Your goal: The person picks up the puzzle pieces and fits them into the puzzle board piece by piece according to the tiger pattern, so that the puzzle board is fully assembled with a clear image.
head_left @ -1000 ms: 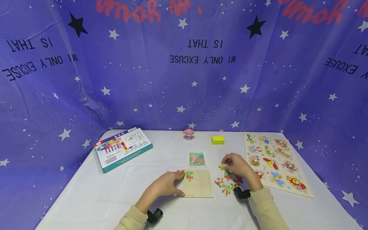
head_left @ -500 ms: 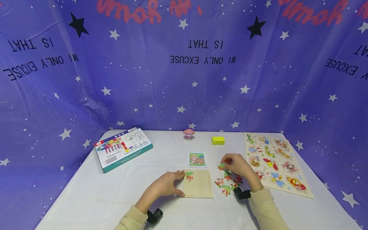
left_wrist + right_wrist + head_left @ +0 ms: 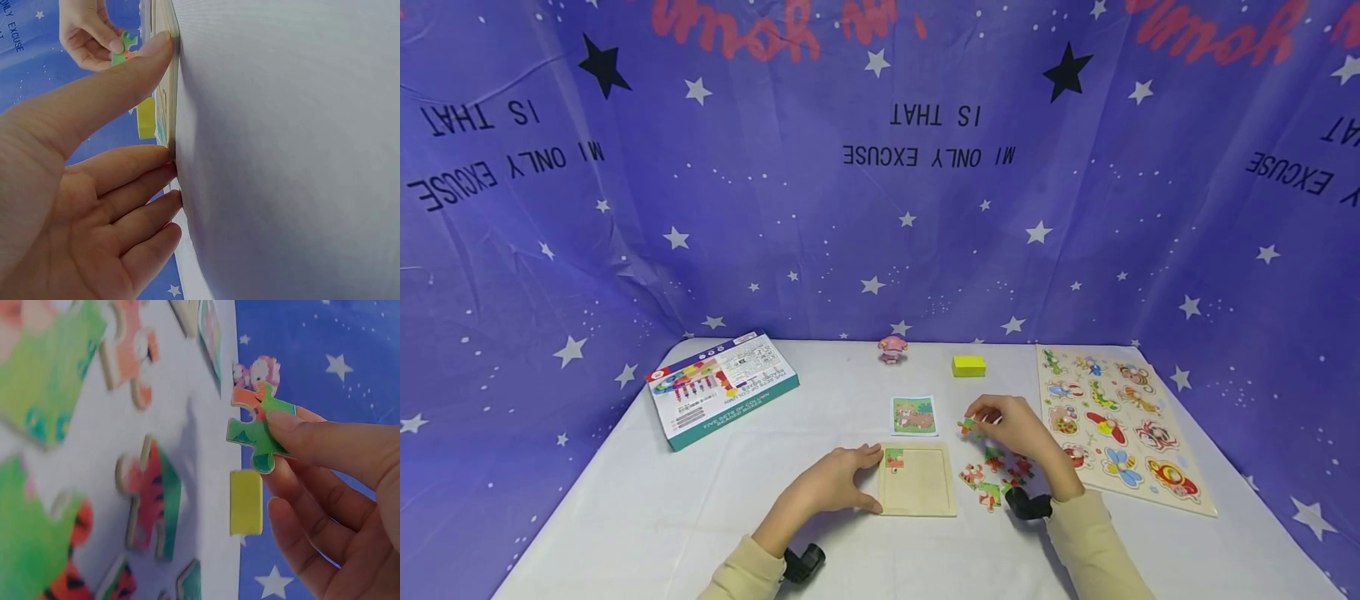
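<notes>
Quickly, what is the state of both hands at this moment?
Left hand: open, touching the tray.
Right hand: holding a puzzle piece, pinched.

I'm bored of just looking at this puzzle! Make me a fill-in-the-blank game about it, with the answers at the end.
1. The grip of the ___ hand pinches a green-and-orange jigsaw piece.
2. The square, pale wooden tray has exactly ___ green-and-red jigsaw piece inside.
3. In the head view, the small pink toy figure stands to the ___ of the small yellow rectangular block.

Missing words: right; one; left.
</notes>
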Tool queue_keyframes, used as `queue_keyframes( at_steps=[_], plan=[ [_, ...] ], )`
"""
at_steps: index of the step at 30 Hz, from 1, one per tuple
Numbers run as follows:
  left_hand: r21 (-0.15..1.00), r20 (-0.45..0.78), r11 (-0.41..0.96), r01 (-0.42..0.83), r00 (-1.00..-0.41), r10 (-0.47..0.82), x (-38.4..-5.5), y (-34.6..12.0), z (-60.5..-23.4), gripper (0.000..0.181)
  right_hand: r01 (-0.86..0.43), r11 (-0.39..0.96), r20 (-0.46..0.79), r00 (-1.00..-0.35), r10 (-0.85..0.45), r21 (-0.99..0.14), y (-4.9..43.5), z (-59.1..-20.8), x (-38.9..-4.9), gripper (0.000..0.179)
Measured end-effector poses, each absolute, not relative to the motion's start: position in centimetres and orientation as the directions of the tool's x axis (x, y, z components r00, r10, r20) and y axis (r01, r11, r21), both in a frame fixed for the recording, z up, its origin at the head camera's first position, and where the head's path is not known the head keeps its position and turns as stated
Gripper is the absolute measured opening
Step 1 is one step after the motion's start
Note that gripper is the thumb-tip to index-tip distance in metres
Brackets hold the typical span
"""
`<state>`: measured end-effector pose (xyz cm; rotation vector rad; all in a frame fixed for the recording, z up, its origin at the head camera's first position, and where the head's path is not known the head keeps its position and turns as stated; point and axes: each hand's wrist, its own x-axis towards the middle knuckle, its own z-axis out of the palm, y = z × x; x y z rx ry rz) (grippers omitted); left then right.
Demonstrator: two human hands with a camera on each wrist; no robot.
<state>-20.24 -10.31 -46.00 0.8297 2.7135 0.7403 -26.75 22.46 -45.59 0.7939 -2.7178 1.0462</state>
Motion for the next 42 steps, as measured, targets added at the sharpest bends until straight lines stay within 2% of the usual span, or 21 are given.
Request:
queue_keyframes(
  at_steps=[7,33,42],
  plan=[
    [0.525,-0.052,0.715,0.462,-0.821,0.569,-20.2,-10.4,-45.9,0.083,-0.564,0.583,0.323,-0.821,-0.470,-0.585,20.6,-44.9,-26.2,0.012],
    [0.512,-0.049,0.716,0.474,-0.817,0.575,-20.3,-10.3,-45.9,0.083,-0.635,0.471,0.291,-0.735,-0.612,-0.612,15.3,-45.8,-24.3,0.014],
    [0.524,-0.046,0.709,0.472,-0.816,0.577,-20.3,-10.3,-45.8,0.082,-0.615,0.471,0.248,-0.737,-0.629,-0.633,14.6,-46.1,-24.4,0.013]
  ],
)
